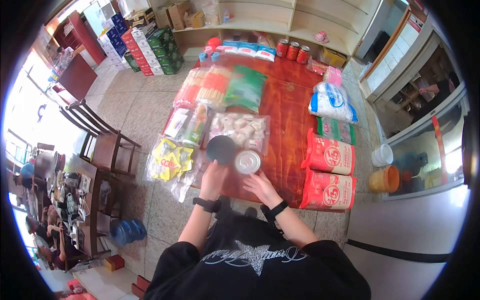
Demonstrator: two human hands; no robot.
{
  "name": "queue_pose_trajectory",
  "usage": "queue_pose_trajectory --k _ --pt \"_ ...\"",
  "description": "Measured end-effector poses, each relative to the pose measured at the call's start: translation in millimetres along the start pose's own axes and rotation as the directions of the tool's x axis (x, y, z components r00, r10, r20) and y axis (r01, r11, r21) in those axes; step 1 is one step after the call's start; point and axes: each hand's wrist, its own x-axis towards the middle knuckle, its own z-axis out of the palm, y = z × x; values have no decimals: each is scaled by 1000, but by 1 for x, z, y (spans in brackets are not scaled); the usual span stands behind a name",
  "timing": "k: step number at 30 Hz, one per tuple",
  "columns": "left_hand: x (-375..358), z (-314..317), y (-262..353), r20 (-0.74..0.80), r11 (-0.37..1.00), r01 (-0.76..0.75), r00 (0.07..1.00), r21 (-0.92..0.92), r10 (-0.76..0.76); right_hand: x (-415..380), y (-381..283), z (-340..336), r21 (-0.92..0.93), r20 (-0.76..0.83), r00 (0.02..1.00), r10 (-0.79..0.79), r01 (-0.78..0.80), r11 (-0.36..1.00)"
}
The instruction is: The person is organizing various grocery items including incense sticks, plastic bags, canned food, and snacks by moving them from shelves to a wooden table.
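Observation:
A flat, dark round piece (221,149), like a lid, is pinched at its near edge by my left hand (213,179). Just right of it stands a can (247,162) with a silver ring-pull top. My right hand (263,188) has its fingers apart, with the fingertips right at the can's near rim. Behind both lies a clear bag of pale round pieces (240,127). Left of my left hand is a clear bag with yellow packets (170,160), and beyond it a green-and-white tube-shaped pack (196,126).
On the red-brown table (287,100), bags of wooden sticks (202,87) and a green bag (246,89) lie farther back. Red-and-white packs (329,190) line the right edge, below a white bag (332,102). Red cans (292,51) stand at the back. A chair (105,145) is to the left.

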Motion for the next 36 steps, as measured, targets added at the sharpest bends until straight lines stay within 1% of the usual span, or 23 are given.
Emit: queue_pose_trajectory --k 2,3,5,6,7,8,9,10,11,12,13,14,16,17,18,19,20,25,29,31,32,34,36 --pt "6 -15 -10 -39 1000 5 999 -29 -6 7 5 3 99 -9 999 -33 34 995" --pt "5 -17 -10 -50 1000 -3 999 -30 1 8 8 5 94 0 1000 -25 25 995" --pt "6 -21 -11 -12 995 -33 999 94 34 12 13 10 127 -75 994 -77 86 988" --pt "2 -18 -8 -26 995 -40 999 93 43 14 16 11 122 -64 996 -66 74 990" --pt "-3 -13 -2 -100 990 49 993 -132 -63 15 18 10 122 -67 993 -99 106 987" --pt "-8 -13 4 -145 927 116 973 -357 -178 17 21 10 122 -69 989 -131 139 983" --pt "-13 -28 -4 29 990 -58 998 131 55 20 26 8 116 -104 987 -126 138 984" --pt "-23 -23 8 18 989 -71 997 128 69 16 27 13 108 -90 989 -120 129 986" --pt "-36 -18 20 -109 994 23 993 -108 -35 9 28 17 70 -124 989 -84 93 993" --pt "-50 -9 37 -202 932 80 966 -353 -159 2 26 25 28 -157 986 -51 57 998" --pt "-63 -7 53 -240 935 103 952 -340 -192 -4 27 32 0 -151 989 3 -3 1000" --pt "-76 -12 66 -249 934 82 952 -347 -176 -13 29 42 -15 -136 991 7 -9 1000" --pt "-103 -24 91 -197 981 53 976 -186 -90 -30 35 65 -294 53 998 46 -28 955" --pt "-117 -26 107 -234 999 22 972 -32 -29 -36 39 81 -310 67 996 51 -28 950" --pt "-125 -39 113 -244 999 3 970 -35 -12 -42 48 102 -402 119 992 42 10 915" --pt "-134 -52 118 -254 974 -61 960 219 117 -44 56 122 -488 172 984 36 53 872" --pt "-141 -66 124 -236 881 -110 941 461 241 -43 65 140 -496 189 981 44 57 866" --pt "-192 -145 195 -224 803 -218 890 555 397 -34 131 247 -540 324 946 -28 210 815" --pt "-237 -211 246 -303 745 -206 820 635 485 -12 185 310 -552 405 913 -51 289 782" --pt "-259 -237 264 -370 804 -197 809 560 456 -6 204 342 -543 437 895 -88 340 767" --pt "-269 -247 270 -390 800 -200 790 565 473 -7 210 357 -543 459 886 -67 340 768" --pt "-285 -266 278 -400 823 -204 795 531 456 -5 223 384 -496 490 861 -136 404 768" --pt "-296 -282 286 -409 814 -206 782 543 470 2 235 402 -483 521 843 -137 423 767"
